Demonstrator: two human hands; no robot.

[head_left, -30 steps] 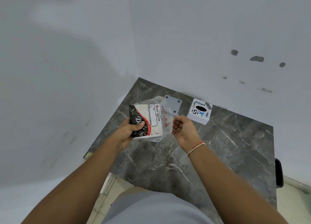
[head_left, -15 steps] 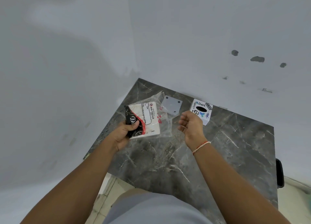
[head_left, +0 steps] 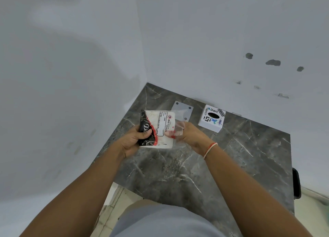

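As we leaned over the dark marble tabletop (head_left: 231, 165), our grey shirt (head_left: 165, 222) filled the bottom of the view, and both bare forearms reached forward from it across the near edge. A red and white thread bracelet (head_left: 210, 149) circled the right wrist. Beyond the wrists, our left hand (head_left: 132, 140) gripped the tissue pack (head_left: 160, 128) by its black, red-trimmed end, thumb curled over the top face and fingers tucked beneath. We held the pack off the table, roughly flat, with its printed white label facing up, above the part of the tabletop nearest the corner of the walls. Just beside it, our right hand (head_left: 191, 135) had its fingers curled and pinched the clear wrapper (head_left: 178, 128) that hung loose from the pack's right end. Red print showed on the film, and the fingertips looked blurred behind it. Farther on, a thin grey square plate (head_left: 183, 110) with a hole near each corner lay flat on the marble, its near corner hidden by the pack and wrapper. To its right, near our right hand but apart from it, stood a white tissue box (head_left: 211, 118) with a dark oval slot on top and stickers, one reading Dart. Behind everything rose the pale wall (head_left: 195, 41), pitted with three dark marks on its right side.
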